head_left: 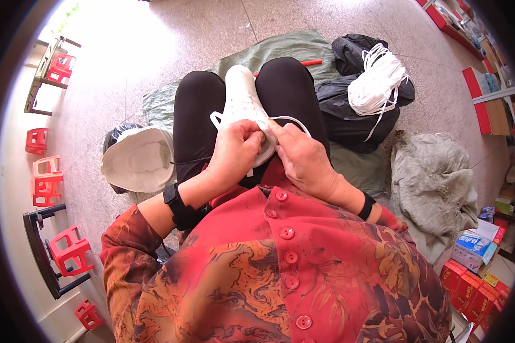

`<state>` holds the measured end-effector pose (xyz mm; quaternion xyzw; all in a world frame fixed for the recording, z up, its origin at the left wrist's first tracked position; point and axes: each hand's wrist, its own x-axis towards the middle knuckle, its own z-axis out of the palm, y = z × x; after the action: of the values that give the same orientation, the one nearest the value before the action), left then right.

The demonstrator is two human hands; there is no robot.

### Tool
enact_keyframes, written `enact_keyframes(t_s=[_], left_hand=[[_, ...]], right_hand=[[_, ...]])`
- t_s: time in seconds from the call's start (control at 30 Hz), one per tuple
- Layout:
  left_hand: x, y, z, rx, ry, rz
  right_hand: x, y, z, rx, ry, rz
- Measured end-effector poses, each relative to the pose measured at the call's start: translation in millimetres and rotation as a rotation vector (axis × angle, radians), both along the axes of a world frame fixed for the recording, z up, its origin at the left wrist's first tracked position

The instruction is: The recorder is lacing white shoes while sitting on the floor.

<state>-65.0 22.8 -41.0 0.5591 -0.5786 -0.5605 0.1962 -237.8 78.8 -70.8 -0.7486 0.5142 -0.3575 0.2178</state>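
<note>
A white lace-up shoe lies between my knees, its toe pointing away from me. My left hand is closed in a pinch at the left side of the shoe's opening. On the opposite side, my right hand grips the shoe's upper edge, thumb and fingers close to the left hand's fingertips. A white lace curves out to the right of the shoe, and a lace loop sticks out on the left. My fingers hide part of the opening, and whether they also pinch a lace cannot be made out.
White laces lie bundled on black plastic bags at the right. A pale container with white pieces stands at the left. Grey-green sacking is heaped on the right. Red stools line the left; boxes sit at lower right.
</note>
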Motion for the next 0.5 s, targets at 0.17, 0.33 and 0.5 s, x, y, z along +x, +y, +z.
enact_keyframes(t_s=[0.17,0.33,0.5], left_hand=[[-1.1,1.8,-5.7,-0.111,-0.043,0.001],[-2.5,2.0,-7.5,-0.129,-0.048,0.009],[8.0,-3.1,-14.0,-0.127,0.032,-0.021]], right_hand=[[2.4,3.0,-3.8,-0.023,-0.016,-0.012],[-1.4,-8.6,-1.7,-0.021,0.081,0.094],[-2.8,-9.5,5.2,-0.049,0.045,0.091]])
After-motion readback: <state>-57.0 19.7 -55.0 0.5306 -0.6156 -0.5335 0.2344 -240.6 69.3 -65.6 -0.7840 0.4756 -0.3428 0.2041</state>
